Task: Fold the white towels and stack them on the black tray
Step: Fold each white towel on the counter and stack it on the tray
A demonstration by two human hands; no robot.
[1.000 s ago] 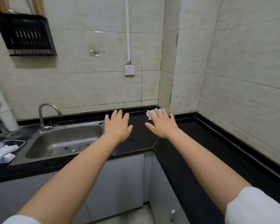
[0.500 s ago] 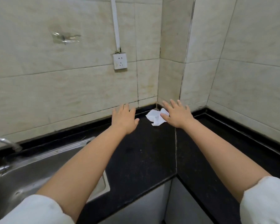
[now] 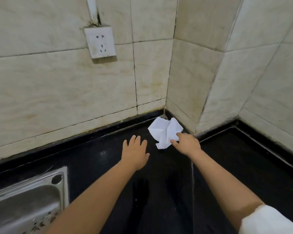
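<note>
The right hand point(image 3: 187, 143), just right of the frame's centre, has its thumb and forefinger closed in a pinch on the near right edge of the white towel point(image 3: 164, 131); its other fingers are curled under and hidden. The left hand point(image 3: 135, 153), a little left of centre, lies flat with fingers straight and together, palm down on or just over the black countertop point(image 3: 159, 191) (contact cannot be told), holding nothing and apart from the towel.

The towel sits crumpled above the right hand, tucked into the corner where the two tiled walls meet, its far edge touching the black upstand. It is small, thin and creased, so it will likely lift with no weight and flop.

The step in hand looks like drawing the towel out of the corner to flatten it. To do that well, pull it toward the open dark surface in the middle of the frame, not upward, so it unrolls rather than bunches. The free left hand would best catch the opposite edge and spread the cloth flat before any fold, smoothing creases outward.

No black tray shows anywhere in the frame, so where to stack cannot be told. A steel sink point(image 3: 24, 203) fills the lower left and a wall socket point(image 3: 100, 42) sits at upper left, both well apart from the towel
</note>
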